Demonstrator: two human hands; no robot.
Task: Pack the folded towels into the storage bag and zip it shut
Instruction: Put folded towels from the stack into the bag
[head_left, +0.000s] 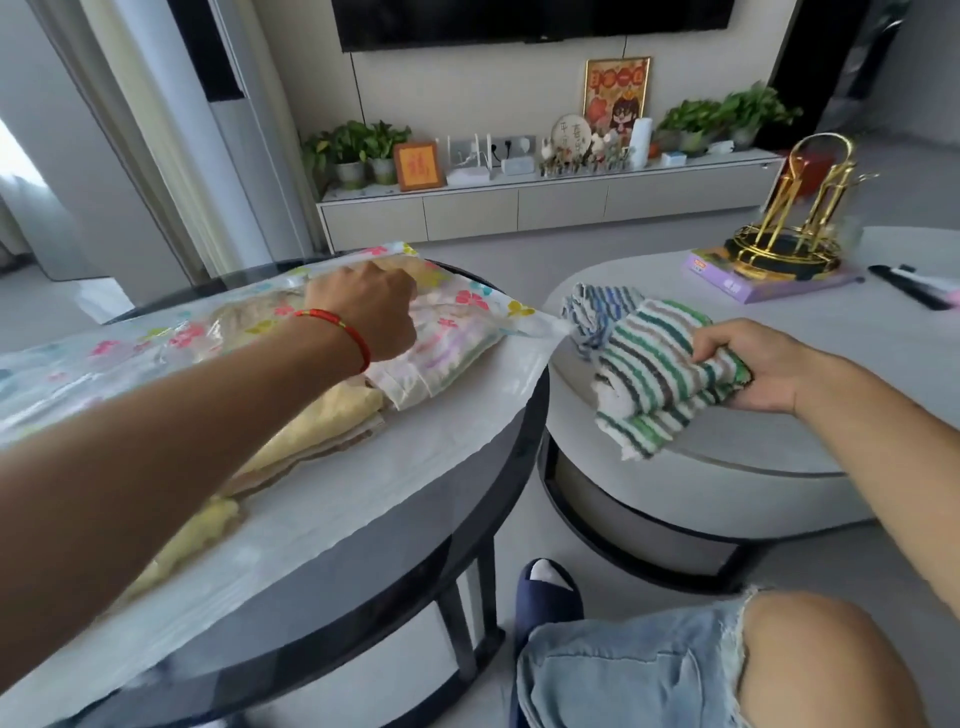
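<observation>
Your right hand grips the green-striped towel, closed on it; the storage bag mouth lies leftward under your fisted left hand.

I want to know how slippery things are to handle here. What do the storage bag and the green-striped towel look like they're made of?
The storage bag looks like thin clear plastic film, glossy, printed with flowers; the towels show through it. The green-striped towel in the right hand looks like soft terry cotton, matte and fuzzy at the edges.
</observation>
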